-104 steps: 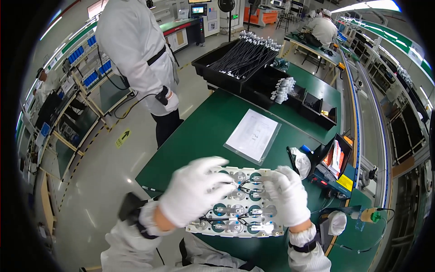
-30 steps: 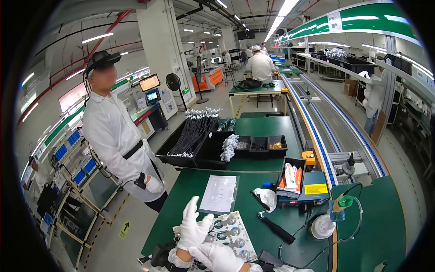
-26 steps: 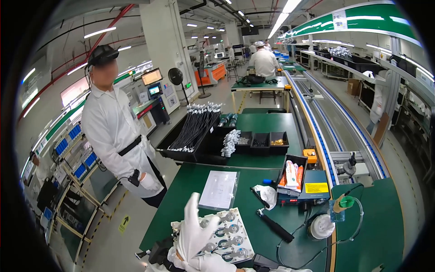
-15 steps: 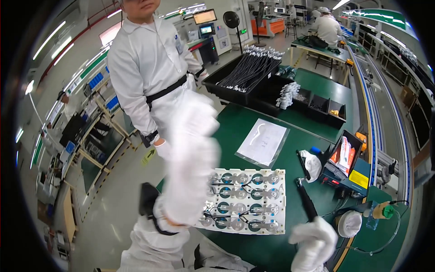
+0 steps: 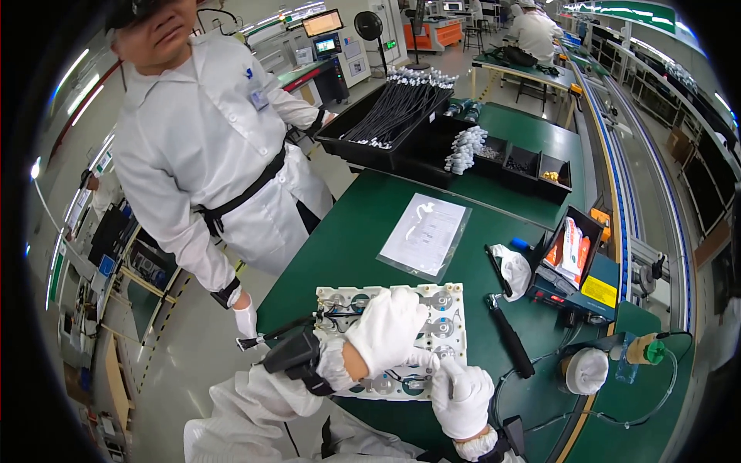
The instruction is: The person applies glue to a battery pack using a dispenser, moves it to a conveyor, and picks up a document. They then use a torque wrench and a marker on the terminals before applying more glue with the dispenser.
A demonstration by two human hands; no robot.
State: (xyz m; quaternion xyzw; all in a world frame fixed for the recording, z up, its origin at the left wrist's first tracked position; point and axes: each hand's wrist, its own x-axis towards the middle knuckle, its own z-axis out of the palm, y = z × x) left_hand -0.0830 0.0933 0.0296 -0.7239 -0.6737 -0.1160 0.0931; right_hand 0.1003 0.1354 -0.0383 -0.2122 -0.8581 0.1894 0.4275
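Observation:
A white plate (image 5: pixel 457 326) with rows of round metal discs and thin black wires lies on the green table in front of me. My left hand (image 5: pixel 388 328), in a white glove, is over its middle with fingers bent down and closed; whatever they hold is hidden. At the plate's lower right corner is my right hand (image 5: pixel 463 397), also gloved, its fingers curled together near the left hand. I cannot make out anything in them. A black cable (image 5: pixel 282 332) with a grey end runs from the table's left edge toward the plate, beside my left wrist.
Right of the plate lies a black-handled ratchet wrench (image 5: pixel 511 339). Beyond are a plastic-sleeved paper sheet (image 5: pixel 424 235), a black bin of cables (image 5: pixel 394 116) and small-parts trays (image 5: pixel 552 181). A white-lined cup (image 5: pixel 587 372) stands right. A co-worker (image 5: pixel 208 147) stands at the left.
My left hand has come down from mid-air onto the plate. The right hand has left the wrench's handle end and moved left to the plate. The view has shifted, and the cable's end now shows.

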